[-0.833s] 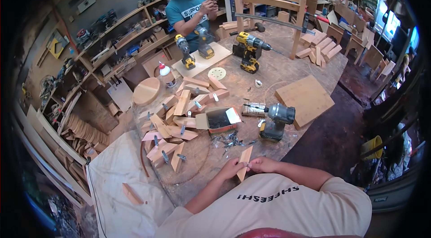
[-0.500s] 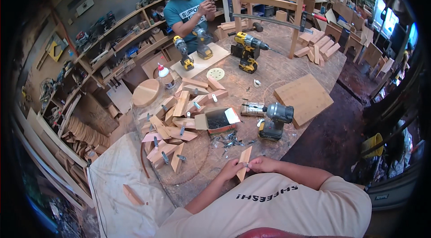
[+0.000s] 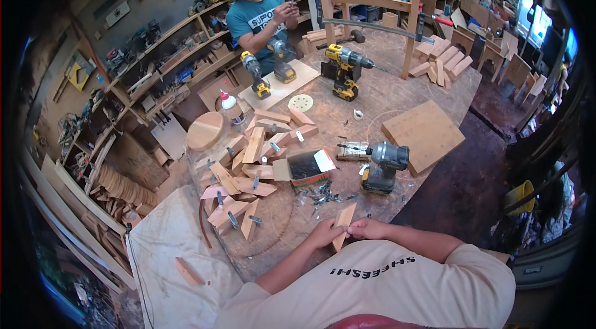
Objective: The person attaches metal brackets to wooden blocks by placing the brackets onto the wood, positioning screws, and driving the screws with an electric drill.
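Note:
Close to my body, over the front edge of the workbench (image 3: 310,96), my left hand (image 3: 323,232) is closed around a short wooden block (image 3: 344,220) with slanted ends, held tilted. Against the block's right side, the fingers of my right hand (image 3: 367,228) are pinched together on something too small to make out. Just beyond my hands lies a scatter of small dark metal pieces (image 3: 332,192). Behind them stands an opened cardboard box (image 3: 312,178) with dark contents. To its left, similar wooden blocks (image 3: 253,145) are heaped, several with small metal plates on them.
A black drill (image 3: 386,167) stands beyond my right hand, near a flat wooden board (image 3: 423,136). Yellow drills (image 3: 345,72), a glue bottle (image 3: 231,108) and a clamped wooden frame (image 3: 410,25) stand farther back. Across the bench is a person (image 3: 261,22) with both hands raised together.
The view has shifted slightly, so the bench appears a little farther right. My hands stay at the block, whose tilt has changed slightly; my right fingers have moved a little at its side.

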Available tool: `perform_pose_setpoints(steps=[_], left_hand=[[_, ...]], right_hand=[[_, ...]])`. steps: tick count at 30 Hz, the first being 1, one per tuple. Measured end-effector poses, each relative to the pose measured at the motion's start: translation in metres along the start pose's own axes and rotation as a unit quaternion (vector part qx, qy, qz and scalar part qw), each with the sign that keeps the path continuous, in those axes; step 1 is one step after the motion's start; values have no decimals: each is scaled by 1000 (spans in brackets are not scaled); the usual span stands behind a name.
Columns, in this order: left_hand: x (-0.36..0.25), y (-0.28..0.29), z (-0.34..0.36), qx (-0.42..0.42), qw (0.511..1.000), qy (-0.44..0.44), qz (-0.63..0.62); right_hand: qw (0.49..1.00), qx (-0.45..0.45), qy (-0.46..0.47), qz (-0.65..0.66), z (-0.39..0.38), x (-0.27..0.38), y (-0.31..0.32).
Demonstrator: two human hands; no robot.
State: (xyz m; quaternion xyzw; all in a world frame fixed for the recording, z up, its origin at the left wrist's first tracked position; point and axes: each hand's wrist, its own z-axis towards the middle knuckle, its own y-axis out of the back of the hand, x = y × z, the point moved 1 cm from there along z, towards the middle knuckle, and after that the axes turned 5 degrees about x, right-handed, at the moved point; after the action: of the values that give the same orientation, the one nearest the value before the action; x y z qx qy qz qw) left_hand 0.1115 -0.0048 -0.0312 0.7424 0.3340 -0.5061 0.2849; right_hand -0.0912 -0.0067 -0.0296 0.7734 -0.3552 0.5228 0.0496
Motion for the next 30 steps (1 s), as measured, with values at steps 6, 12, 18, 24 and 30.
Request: perform_pose_setpoints(steps=[6, 12, 18, 24, 30], left_hand=[[-11, 2, -6, 5, 1000, -4, -6], [-9, 4, -6, -16, 998, -6, 57], [22, 2, 5, -44, 997, -8, 56], [32, 3, 13, -72, 997, -9, 36], [37, 4, 15, -78, 994, -14, 74]], right_hand=[[1000, 12, 18, 6, 5, -6, 3], [999, 18, 21, 23, 6, -4, 1], [999, -34, -4, -4, 10, -3, 1], [999, -54, -4, 2, 5, -2, 1], [999, -45, 5, -25, 7, -6, 3]])
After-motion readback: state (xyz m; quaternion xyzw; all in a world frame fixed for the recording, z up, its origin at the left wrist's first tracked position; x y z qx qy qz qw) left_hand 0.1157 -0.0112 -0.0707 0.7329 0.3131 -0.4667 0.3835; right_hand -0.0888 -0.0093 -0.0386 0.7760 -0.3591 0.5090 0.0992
